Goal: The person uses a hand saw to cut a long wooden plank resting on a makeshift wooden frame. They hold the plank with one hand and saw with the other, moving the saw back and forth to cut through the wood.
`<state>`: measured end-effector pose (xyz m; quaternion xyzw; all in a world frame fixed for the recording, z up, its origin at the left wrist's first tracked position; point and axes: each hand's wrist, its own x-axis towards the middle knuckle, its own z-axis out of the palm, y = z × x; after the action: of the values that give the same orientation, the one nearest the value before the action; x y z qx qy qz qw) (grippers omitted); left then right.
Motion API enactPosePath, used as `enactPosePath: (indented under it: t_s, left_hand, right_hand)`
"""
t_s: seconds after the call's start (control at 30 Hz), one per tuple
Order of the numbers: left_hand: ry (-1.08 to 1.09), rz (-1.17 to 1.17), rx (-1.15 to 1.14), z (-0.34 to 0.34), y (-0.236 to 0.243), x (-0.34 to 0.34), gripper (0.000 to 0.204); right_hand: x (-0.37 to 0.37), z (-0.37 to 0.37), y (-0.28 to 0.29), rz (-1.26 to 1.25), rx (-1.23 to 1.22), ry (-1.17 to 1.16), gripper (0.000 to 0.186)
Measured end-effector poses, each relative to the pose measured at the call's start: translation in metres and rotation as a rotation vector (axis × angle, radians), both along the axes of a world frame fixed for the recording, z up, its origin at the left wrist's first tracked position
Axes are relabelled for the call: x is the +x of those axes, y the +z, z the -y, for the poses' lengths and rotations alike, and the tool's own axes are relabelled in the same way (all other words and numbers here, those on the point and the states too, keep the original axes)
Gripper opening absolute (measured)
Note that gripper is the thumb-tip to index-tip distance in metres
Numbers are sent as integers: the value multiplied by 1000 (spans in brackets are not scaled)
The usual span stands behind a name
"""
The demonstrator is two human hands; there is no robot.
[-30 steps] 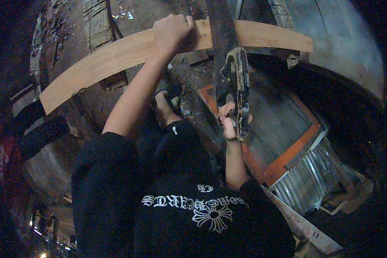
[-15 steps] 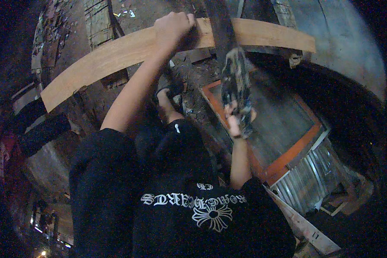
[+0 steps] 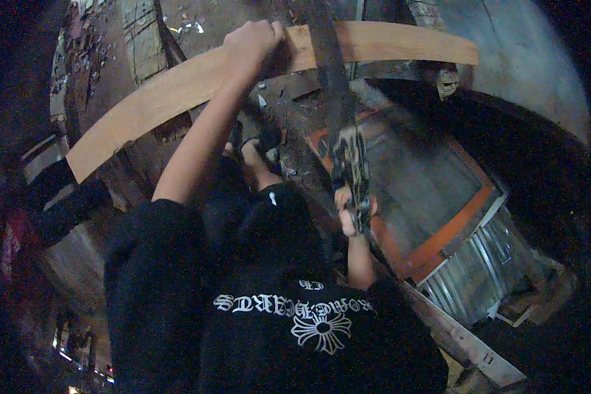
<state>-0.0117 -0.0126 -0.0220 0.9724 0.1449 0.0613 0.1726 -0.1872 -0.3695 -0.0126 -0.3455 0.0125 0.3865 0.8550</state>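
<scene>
A long pale wooden board (image 3: pixel 171 95) lies across in front of me, looking curved in this wide view. My left hand (image 3: pixel 255 41) is closed on it, knuckles up, with the fingers curled at its far edge. Across the board, to the right of that hand, runs the dark blade of a handsaw (image 3: pixel 328 72). My right hand (image 3: pixel 349 213) is wrapped round the saw's worn, mottled handle (image 3: pixel 352 157), nearer to my body. The blade is blurred, and I cannot tell how deep it sits in the wood.
An orange-framed panel (image 3: pixel 433 240) leans at the right, with corrugated metal sheet (image 3: pixel 473 266) beside it. Rough timber (image 3: pixel 144 43) lies on the littered ground at the far left. My bare foot (image 3: pixel 249 150) is below the board. A pale plank (image 3: pixel 469 345) slants at the lower right.
My right hand has drawn the saw back toward my body and slightly left. My left hand keeps its hold on the board; the view has shifted a little.
</scene>
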Motion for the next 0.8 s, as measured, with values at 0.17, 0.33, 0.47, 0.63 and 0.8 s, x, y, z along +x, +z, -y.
enactPosePath:
  t_s: [0.17, 0.33, 0.47, 0.63, 0.8]
  left_hand:
    - [40, -50, -6, -4, 4, 0, 44]
    - [-33, -122, 83, -32, -8, -2, 38]
    - [-120, -213, 226, -17, 51, -7, 21]
    - [-132, -19, 184, -37, 34, -12, 29]
    - [99, -290, -85, -19, 58, -9, 42]
  right_hand:
    - [-5, 8, 5, -335, -113, -219, 47]
    - [-1, 0, 31, 308, -406, -99, 33]
    - [-11, -15, 42, 801, -847, -204, 29]
    - [25, -57, 77, 1075, -926, -108, 30]
    - [60, -80, 101, 1206, -931, -140, 31]
